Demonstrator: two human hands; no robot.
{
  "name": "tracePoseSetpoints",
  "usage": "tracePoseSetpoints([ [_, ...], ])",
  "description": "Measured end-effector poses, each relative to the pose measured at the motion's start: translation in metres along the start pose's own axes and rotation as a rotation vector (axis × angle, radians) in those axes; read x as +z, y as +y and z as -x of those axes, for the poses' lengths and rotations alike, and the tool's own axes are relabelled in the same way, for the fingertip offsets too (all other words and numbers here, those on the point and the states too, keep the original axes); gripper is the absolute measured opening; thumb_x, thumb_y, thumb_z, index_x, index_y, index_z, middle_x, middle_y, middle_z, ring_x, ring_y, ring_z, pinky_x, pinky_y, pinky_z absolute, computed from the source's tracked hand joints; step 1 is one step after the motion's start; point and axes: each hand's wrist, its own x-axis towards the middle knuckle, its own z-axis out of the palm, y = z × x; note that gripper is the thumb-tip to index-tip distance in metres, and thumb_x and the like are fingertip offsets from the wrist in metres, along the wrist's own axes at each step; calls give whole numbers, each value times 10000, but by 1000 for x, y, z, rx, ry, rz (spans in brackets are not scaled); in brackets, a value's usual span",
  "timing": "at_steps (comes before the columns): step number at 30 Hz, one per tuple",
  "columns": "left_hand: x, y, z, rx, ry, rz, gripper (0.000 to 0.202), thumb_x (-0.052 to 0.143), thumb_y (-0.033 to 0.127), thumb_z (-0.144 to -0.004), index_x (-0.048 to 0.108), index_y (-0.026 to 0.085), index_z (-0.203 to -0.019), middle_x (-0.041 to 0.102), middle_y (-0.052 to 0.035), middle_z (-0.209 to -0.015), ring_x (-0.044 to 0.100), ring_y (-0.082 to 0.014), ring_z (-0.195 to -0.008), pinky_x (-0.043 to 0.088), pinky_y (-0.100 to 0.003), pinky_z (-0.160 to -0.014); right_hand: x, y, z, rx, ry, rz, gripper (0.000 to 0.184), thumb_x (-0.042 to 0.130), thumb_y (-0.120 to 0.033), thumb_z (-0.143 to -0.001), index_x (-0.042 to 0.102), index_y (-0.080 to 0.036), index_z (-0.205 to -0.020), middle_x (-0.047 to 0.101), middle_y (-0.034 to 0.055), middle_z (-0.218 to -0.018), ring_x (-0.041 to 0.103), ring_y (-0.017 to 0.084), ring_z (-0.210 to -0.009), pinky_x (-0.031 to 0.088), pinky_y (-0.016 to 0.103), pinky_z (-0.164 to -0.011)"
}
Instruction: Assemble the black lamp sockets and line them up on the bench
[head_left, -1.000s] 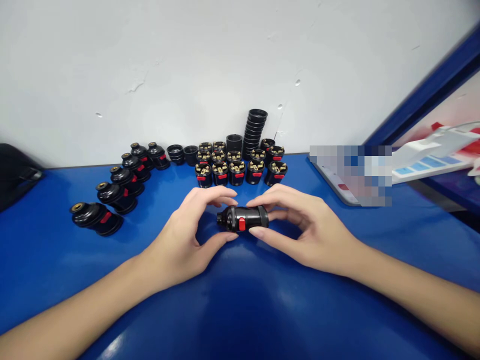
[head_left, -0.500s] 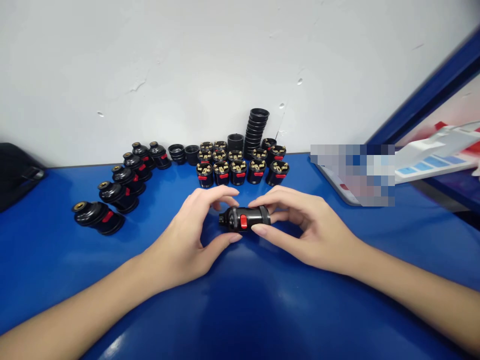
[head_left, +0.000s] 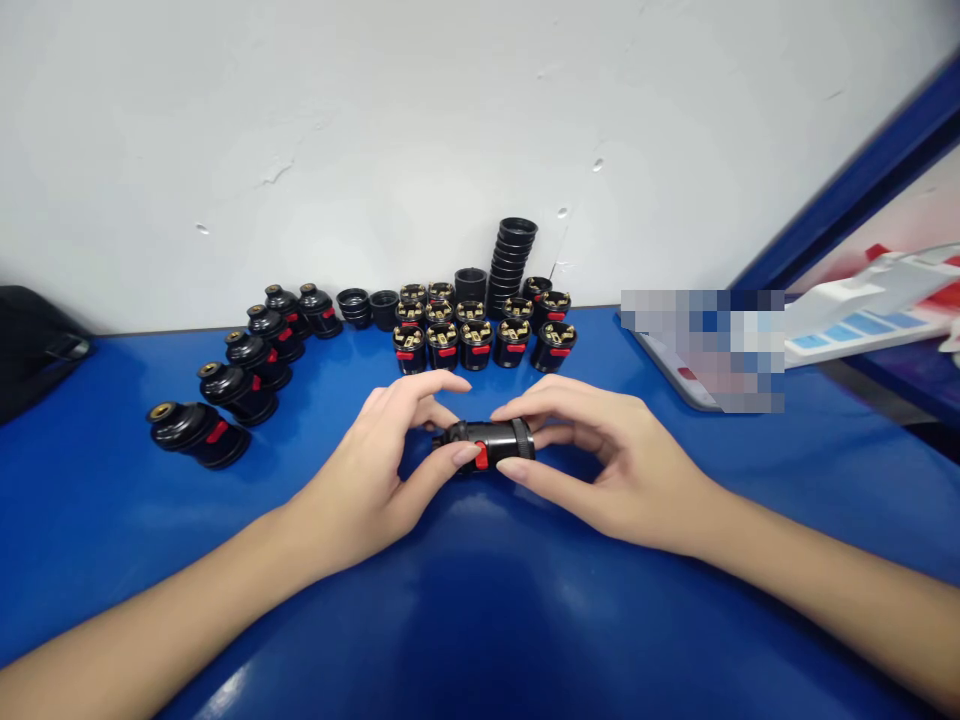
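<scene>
A black lamp socket (head_left: 499, 445) with a red switch lies on its side between my hands, low over the blue table, its narrow neck to the left. My right hand (head_left: 607, 460) grips the ridged-collar end, thumb in front and fingers behind. My left hand (head_left: 382, 460) closes round the neck end; its thumb presses beside the red switch while the index finger arches above, off the socket. Fingers behind the socket are partly hidden. Beyond it, several socket bodies (head_left: 476, 345) with brass contacts and red switches stand upright in rows.
At left, several capped lamp sockets (head_left: 199, 432) run in a slanting line. A tall stack of black rings (head_left: 513, 265) and loose black cups (head_left: 354, 307) stand along the wall. On the right are a partly blurred-out tray (head_left: 675, 385) and a blue frame post (head_left: 862, 180).
My left thumb has come up onto the socket's front, beside the red switch. The socket has shifted slightly left. My right hand keeps its grip.
</scene>
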Motion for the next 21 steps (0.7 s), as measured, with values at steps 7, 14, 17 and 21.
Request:
tracePoseSetpoints([
  [7, 2, -4, 3, -21, 22, 27, 248, 634, 308, -1066, 452, 279, -1232, 692, -47, -1065, 721, -209, -945, 577, -418, -860, 0, -2, 0, 4, -2, 9, 207, 810, -254, -931, 774, -234, -1134, 736, 53, -1045, 774, 177, -905, 725, 297, -837],
  [14, 3, -5, 7, -19, 25, -2, 221, 638, 320, -1065, 426, 272, -1106, 629, -46, -1063, 674, -210, -972, 572, -425, -847, 0, -2, 1, 17, 4, 27, 214, 815, -271, -930, 781, -243, -1139, 748, 51, -1061, 783, 184, -916, 730, 306, -849],
  [17, 3, -5, 6, 0, 31, -29, 237, 632, 317, -1069, 402, 265, -1047, 634, -47, -1062, 662, -212, -972, 555, -424, -843, 0, -4, 1, 26, 5, 27, 214, 819, -278, -925, 788, -231, -1132, 749, 51, -1052, 785, 179, -903, 730, 293, -843],
  [21, 3, -3, 6, 8, 46, -55, 280, 630, 297, -1067, 365, 260, -987, 660, -48, -1066, 642, -215, -982, 534, -412, -839, 2, -6, 1, 36, 35, 37, 192, 813, -292, -930, 795, -232, -1112, 760, 51, -1042, 795, 181, -893, 733, 290, -830],
])
